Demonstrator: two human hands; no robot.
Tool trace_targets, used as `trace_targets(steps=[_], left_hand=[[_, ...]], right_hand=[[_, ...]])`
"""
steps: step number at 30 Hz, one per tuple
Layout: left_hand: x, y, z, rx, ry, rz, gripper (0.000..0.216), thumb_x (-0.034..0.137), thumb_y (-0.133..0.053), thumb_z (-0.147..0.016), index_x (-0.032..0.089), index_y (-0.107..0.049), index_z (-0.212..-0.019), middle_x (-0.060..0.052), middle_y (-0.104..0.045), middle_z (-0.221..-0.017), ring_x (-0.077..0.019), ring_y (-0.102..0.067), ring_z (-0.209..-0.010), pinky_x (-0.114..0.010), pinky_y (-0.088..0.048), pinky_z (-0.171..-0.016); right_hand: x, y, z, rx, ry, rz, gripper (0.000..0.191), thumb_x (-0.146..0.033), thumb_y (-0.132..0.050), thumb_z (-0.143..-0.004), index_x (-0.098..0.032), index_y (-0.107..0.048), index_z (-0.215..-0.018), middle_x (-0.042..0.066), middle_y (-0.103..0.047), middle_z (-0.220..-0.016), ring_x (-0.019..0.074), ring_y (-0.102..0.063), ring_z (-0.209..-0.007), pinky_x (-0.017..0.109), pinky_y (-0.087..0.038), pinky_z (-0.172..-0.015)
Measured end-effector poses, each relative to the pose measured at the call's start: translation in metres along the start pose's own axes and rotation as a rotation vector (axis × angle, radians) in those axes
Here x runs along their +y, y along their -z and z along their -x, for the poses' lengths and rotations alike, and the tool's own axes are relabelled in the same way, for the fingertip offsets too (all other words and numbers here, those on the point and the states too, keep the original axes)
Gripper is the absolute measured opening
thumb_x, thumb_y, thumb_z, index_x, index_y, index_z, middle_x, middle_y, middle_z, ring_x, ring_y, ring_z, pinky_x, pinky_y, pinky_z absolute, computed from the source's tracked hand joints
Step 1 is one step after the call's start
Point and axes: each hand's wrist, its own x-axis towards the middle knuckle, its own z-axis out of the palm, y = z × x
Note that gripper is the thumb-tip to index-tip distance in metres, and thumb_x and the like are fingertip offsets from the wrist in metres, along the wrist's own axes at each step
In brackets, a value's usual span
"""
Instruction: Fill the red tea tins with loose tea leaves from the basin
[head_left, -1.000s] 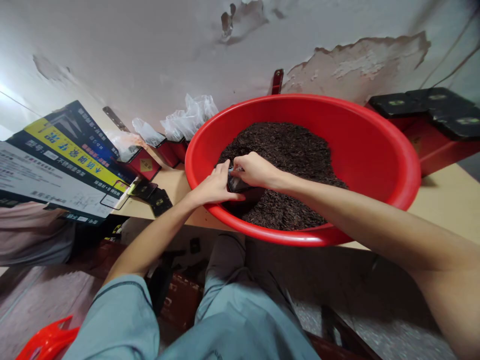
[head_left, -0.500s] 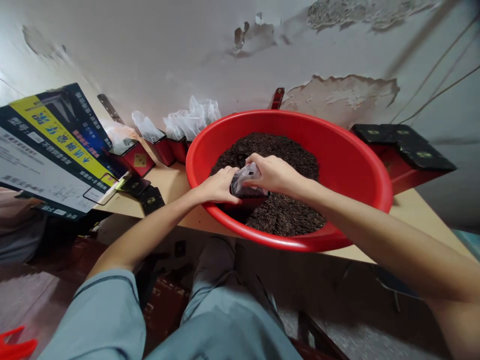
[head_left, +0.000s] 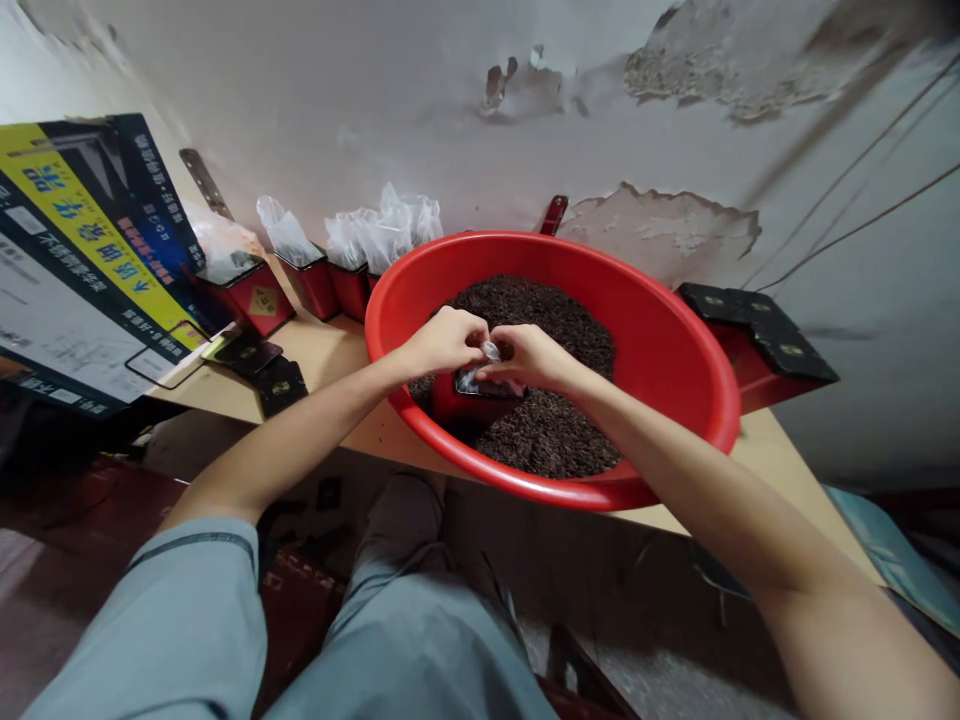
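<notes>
A red tin (head_left: 480, 405) stands in the large red basin (head_left: 675, 370), on dark, dry, tea-like leaves (head_left: 577, 430). Out of its dark-rimmed mouth comes a clear plastic bag (head_left: 469, 380). My left hand (head_left: 450, 340) pinches the gathered top of this bag from the left. From the right, my right hand (head_left: 525, 355) has its fingers closed on the same plastic. The fingertips of both hands nearly meet above the tin and partly hide the bag's neck.
Red tins with plastic bags sticking up (head_left: 315, 280) line the wall left of the basin. Black lids (head_left: 281, 385) lie near a printed cardboard box (head_left: 97, 260). Lidded red tins (head_left: 780, 350) stand at the right on the wooden table (head_left: 795, 480).
My hands have gone from spreading around the tin's mouth to pinching the bag's top together above it. The bag is now gathered into a narrow neck. The view has shifted slightly.
</notes>
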Motion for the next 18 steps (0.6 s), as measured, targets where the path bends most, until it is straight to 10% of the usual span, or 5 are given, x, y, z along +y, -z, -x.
trace_targets(steps=[8, 14, 18], left_hand=[[-0.003, 0.0, 0.015, 0.028, -0.048, -0.044, 0.008, 0.026, -0.076, -0.087, 0.019, -0.075, -0.091, -0.007, -0.075, -0.099, -0.0232, -0.071, -0.094, -0.036, -0.056, -0.09], [-0.023, -0.011, 0.036, -0.095, -0.032, -0.049, 0.103, 0.054, -0.095, -0.062, 0.02, -0.05, -0.149, -0.02, -0.054, -0.151, -0.0436, -0.05, -0.143, -0.055, -0.046, -0.116], [-0.026, -0.024, 0.034, -0.11, -0.003, -0.12, 0.115, 0.041, -0.092, -0.062, 0.012, -0.037, -0.159, -0.027, -0.052, -0.152, -0.0487, -0.051, -0.142, -0.059, -0.044, -0.116]], right_hand=[[0.003, -0.024, 0.007, 0.154, -0.033, -0.217, 0.049, -0.063, -0.076, -0.078, -0.022, -0.05, -0.069, -0.004, -0.056, -0.05, 0.0114, -0.05, -0.045, 0.024, -0.034, -0.049], [-0.011, -0.02, 0.009, 0.184, -0.103, -0.32, 0.047, -0.061, -0.079, -0.073, -0.022, -0.054, -0.066, -0.004, -0.052, -0.042, 0.011, -0.044, -0.035, 0.024, -0.03, -0.04], [-0.018, -0.014, 0.008, 0.202, -0.124, -0.263, 0.029, -0.038, -0.078, -0.073, -0.021, -0.058, -0.062, -0.003, -0.054, -0.044, 0.0116, -0.048, -0.04, 0.025, -0.035, -0.044]])
